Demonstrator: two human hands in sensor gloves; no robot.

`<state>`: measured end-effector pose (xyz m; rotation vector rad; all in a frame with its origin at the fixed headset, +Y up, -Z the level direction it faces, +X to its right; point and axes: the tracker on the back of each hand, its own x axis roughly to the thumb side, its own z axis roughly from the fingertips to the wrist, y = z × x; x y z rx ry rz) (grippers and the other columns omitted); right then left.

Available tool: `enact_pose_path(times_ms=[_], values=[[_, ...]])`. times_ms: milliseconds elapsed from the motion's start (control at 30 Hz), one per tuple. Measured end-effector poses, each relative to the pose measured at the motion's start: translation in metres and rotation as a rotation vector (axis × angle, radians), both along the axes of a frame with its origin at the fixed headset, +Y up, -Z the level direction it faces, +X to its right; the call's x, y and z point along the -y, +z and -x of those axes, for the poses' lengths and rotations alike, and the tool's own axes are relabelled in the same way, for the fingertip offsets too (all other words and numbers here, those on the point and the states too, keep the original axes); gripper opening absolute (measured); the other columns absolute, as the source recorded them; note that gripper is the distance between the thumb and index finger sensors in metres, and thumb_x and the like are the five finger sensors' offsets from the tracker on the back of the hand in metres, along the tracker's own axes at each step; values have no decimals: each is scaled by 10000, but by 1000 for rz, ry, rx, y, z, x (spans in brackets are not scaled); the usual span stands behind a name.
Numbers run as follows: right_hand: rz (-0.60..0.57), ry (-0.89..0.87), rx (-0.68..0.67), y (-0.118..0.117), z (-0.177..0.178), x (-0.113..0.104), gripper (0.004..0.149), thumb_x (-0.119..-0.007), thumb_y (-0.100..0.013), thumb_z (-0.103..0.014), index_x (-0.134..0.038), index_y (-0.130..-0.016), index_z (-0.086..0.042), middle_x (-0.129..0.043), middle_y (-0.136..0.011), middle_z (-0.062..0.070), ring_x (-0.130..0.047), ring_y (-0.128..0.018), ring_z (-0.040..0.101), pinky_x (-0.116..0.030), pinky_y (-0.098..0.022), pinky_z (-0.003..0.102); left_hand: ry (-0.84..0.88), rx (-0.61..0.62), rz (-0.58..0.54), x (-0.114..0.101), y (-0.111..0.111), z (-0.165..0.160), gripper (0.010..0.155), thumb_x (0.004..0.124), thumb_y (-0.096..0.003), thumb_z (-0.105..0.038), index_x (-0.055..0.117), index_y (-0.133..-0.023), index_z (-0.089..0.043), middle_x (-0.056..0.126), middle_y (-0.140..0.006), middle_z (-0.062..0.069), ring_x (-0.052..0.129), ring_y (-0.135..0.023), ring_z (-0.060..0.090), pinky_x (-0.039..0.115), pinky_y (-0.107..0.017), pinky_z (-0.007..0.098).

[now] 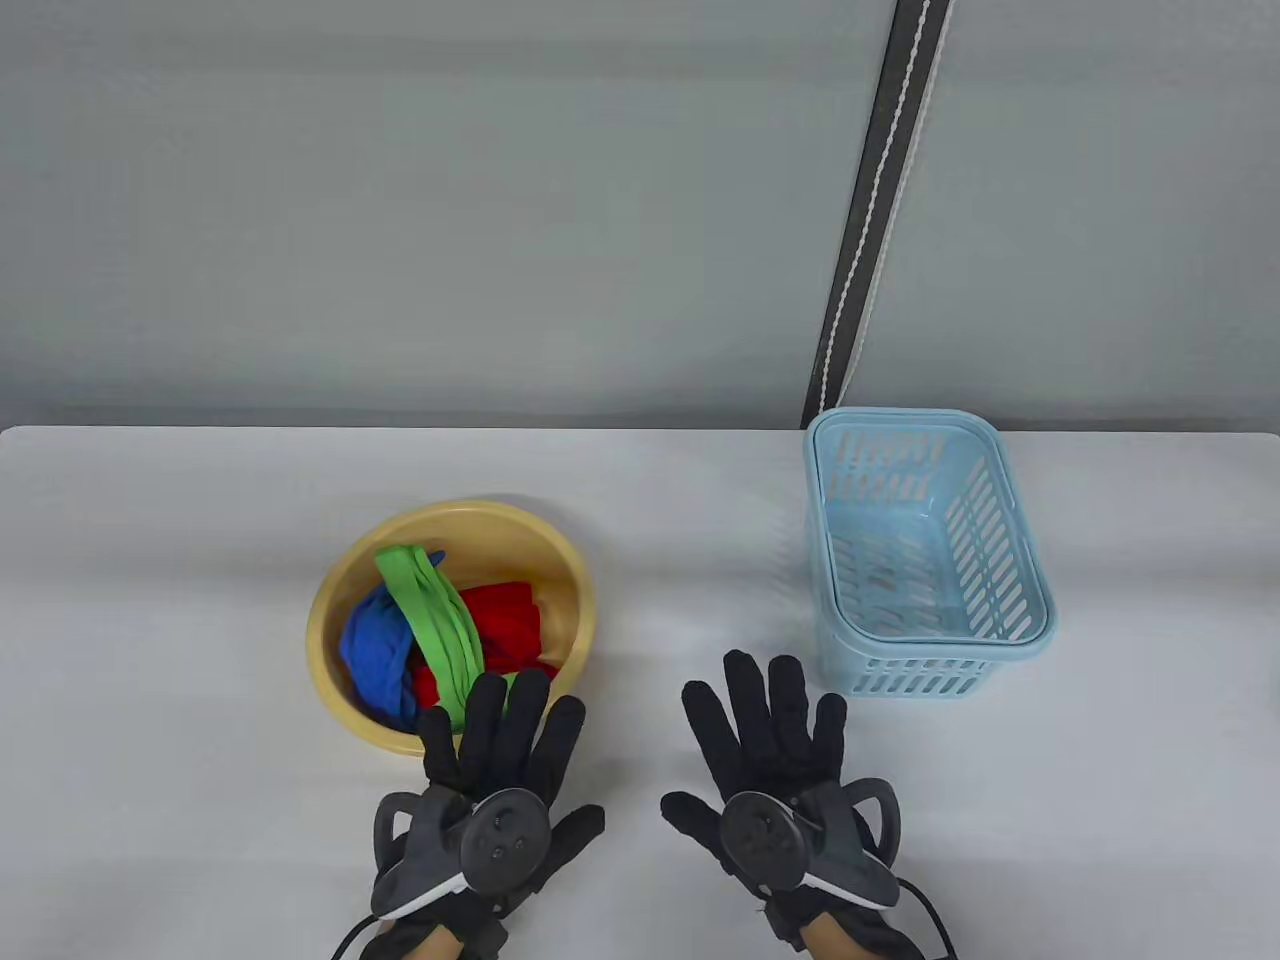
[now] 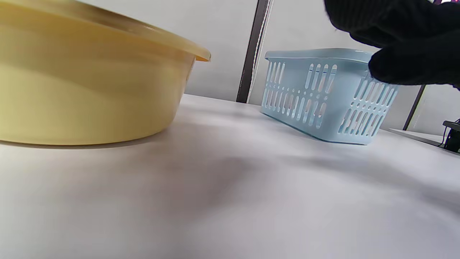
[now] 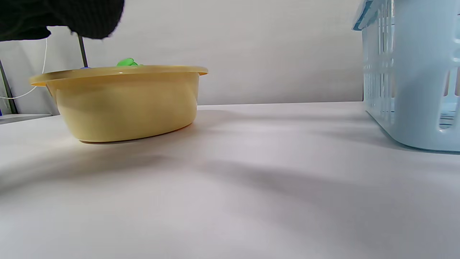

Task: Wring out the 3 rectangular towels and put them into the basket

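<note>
- 3 towels are lying bunched together inside a round yellow basin on the table's left half.
- The blue towel is sitting crumpled on the left.
- The green towel is draping as a folded strip across the middle, overlapping the other 2.
- The red towel is sitting on the right.
- A light blue slotted basket is standing upright, well apart to the right, holding no towels.
</note>
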<state>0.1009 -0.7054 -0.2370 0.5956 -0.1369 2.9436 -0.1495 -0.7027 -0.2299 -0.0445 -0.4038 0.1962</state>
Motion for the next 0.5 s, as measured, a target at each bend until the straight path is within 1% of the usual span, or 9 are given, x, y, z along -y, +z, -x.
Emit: enact_pose_path(times_ms=[300, 500], values=[[-18, 1, 2, 3, 1, -2, 983, -707, -546, -649, -9, -1129, -277, -34, -1198, 219, 17, -1066, 521, -141, -660, 804, 13, 10, -10, -2, 2, 1, 943, 592, -512, -730, 29, -1145, -315, -27, -1217, 88, 59, -1094, 491, 155, -671, 790], [-23, -6, 7, 3, 0, -4, 980, -710, -547, -643, -13, -1130, -277, -40, -1200, 222, 12, -1067, 522, -141, -660, 805, 18, 45, 12, 2, 1, -1, 936, 599, -513, -719, 38, -1143, -314, -12, -1219, 90, 80, -1099, 489, 177, -682, 786]])
